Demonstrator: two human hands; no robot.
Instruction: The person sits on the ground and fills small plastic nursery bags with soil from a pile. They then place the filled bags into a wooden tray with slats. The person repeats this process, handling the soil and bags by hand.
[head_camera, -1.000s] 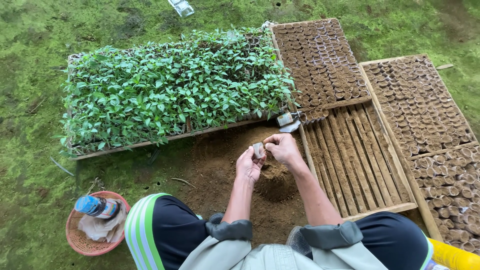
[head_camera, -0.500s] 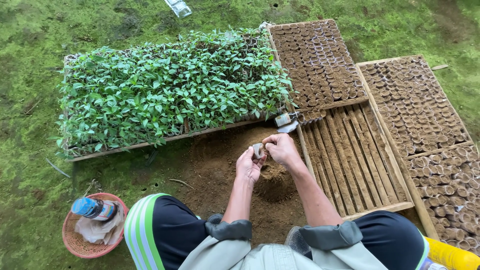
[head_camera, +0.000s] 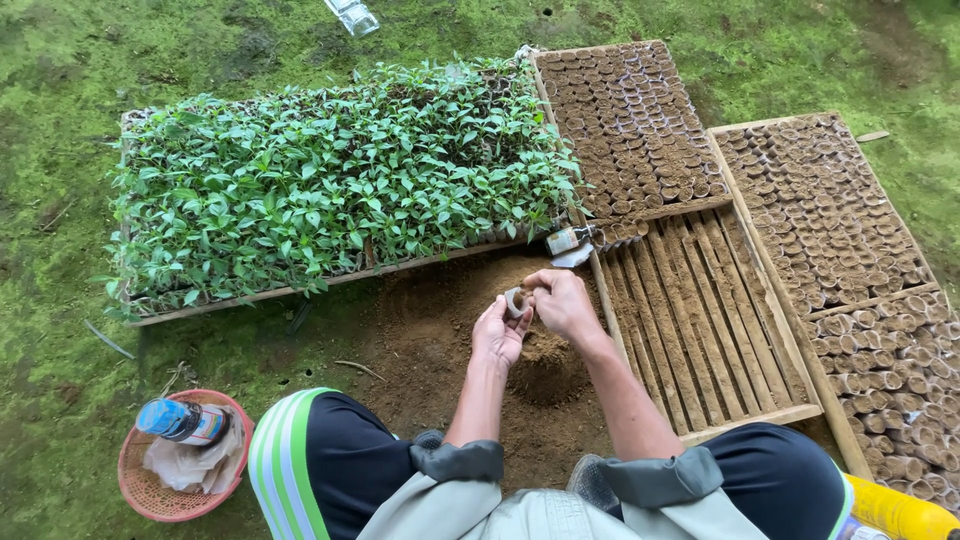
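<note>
Over brown soil, left hand (head_camera: 499, 335) grips a small pot (head_camera: 515, 301); right hand (head_camera: 562, 302) pinches its rim.

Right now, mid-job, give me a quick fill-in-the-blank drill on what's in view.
1. The left hand holds a small ____ pot over the soil heap.
2. The right hand pinches at the pot's ____.
3. The seedling tray lies to the person's ____.
4. The blue-capped bottle rests in a pink ____.

Missing words: plastic; rim; left; basket
</note>
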